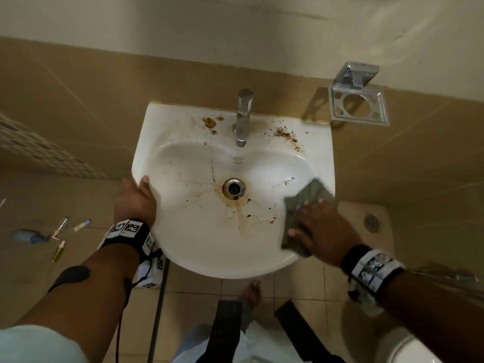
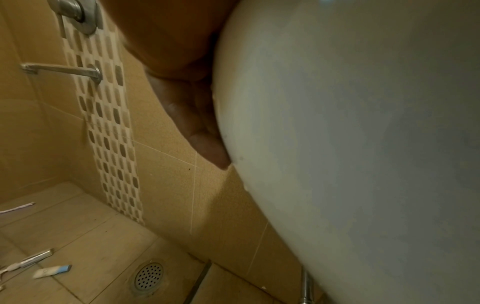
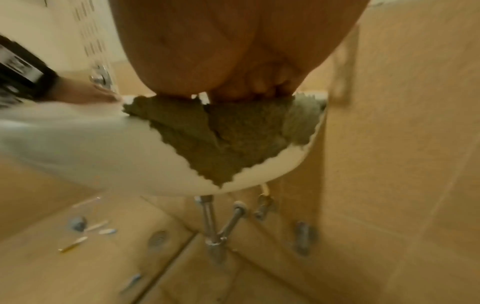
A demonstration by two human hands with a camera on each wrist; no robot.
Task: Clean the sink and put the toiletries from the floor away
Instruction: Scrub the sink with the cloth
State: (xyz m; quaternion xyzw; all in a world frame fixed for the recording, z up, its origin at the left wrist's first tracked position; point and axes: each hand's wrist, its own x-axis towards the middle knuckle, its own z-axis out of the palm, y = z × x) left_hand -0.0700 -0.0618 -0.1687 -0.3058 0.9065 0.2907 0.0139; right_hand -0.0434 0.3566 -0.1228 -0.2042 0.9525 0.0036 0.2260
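A white sink (image 1: pixel 324 153) carries brown stains around its drain (image 1: pixel 234 188) and beside the tap (image 1: pixel 243 116). My left hand (image 1: pixel 138 195) grips the sink's left rim, thumb on top and fingers (image 2: pixel 197 127) under the basin (image 2: pixel 337 144). My right hand (image 1: pixel 317 221) presses a grey-green cloth (image 1: pixel 314 191) flat on the front right rim; the cloth (image 3: pixel 221 133) drapes over the edge. Toiletries lie on the floor at the left: a toothpaste tube (image 1: pixel 82 224), a toothbrush (image 1: pixel 61 226), a blue item (image 1: pixel 26 235) and a small yellow bottle (image 1: pixel 59 251).
A metal toothbrush holder (image 1: pixel 358 106) hangs on the tiled wall right of the sink. Chrome pipes (image 3: pixel 213 226) run under the basin. A floor drain (image 2: pixel 149 275) sits near the tube (image 2: pixel 52 271). My bare foot (image 1: pixel 252 292) stands below the sink.
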